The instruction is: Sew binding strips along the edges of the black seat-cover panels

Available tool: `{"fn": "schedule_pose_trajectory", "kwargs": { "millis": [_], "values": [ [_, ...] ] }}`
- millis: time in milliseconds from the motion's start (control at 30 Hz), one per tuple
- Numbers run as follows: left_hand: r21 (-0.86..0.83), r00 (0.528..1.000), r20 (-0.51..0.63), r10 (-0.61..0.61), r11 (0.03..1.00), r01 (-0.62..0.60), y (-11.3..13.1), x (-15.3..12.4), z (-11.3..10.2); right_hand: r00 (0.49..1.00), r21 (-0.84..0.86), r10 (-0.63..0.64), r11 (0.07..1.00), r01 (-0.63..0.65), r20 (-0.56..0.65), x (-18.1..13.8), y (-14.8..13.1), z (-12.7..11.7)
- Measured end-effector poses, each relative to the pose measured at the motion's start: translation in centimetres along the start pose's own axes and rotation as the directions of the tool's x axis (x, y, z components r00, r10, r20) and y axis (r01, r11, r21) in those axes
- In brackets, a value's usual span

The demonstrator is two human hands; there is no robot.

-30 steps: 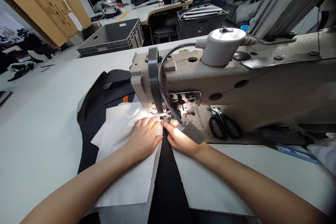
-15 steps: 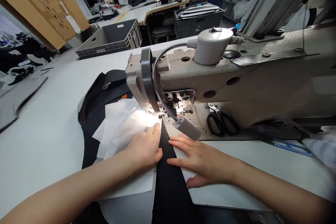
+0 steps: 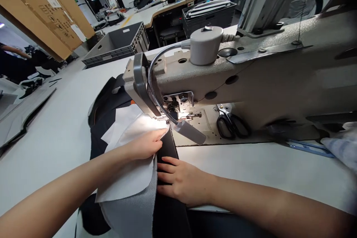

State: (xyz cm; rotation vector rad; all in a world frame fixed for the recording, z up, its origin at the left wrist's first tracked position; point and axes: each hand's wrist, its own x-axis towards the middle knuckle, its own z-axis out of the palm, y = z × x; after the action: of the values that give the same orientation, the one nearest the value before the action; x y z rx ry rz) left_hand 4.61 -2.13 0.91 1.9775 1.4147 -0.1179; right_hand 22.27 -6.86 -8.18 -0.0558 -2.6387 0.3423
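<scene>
A grey industrial sewing machine stands on the white table, its gooseneck lamp lighting the needle area. Black fabric runs under the needle, with a white sheet and grey mesh lying over its left side. My left hand rests on the white sheet just before the needle, fingers curled over the sheet's edge. My right hand lies on the black fabric nearer to me, fingers stretched out toward the left.
Black scissors lie on the machine bed to the right of the needle. A blue tool lies at the right. A grey crate and cardboard boxes stand beyond the table. Grey fabric pieces lie at left. People work at distant stations.
Both hands have drawn back from the needle toward me. My right hand slid left onto the black fabric, and the left hand's fingers curled at the white sheet's edge.
</scene>
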Motion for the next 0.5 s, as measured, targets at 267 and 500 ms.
{"fn": "schedule_pose_trajectory", "kwargs": {
  "millis": [267, 500],
  "values": [
    [0.209, 0.996, -0.061, -0.059, 0.975, 0.071, 0.2, 2.0, 0.5, 0.988, -0.109, 0.134, 0.984, -0.143, -0.079, 0.8, 0.3, 0.8],
    [0.369, 0.988, -0.068, -0.141, 0.916, 0.156, 2.7, 0.6, 0.6, 0.981, -0.185, 0.124, 0.971, -0.151, -0.151, -0.3, 0.6, 2.2]
  ]
}}
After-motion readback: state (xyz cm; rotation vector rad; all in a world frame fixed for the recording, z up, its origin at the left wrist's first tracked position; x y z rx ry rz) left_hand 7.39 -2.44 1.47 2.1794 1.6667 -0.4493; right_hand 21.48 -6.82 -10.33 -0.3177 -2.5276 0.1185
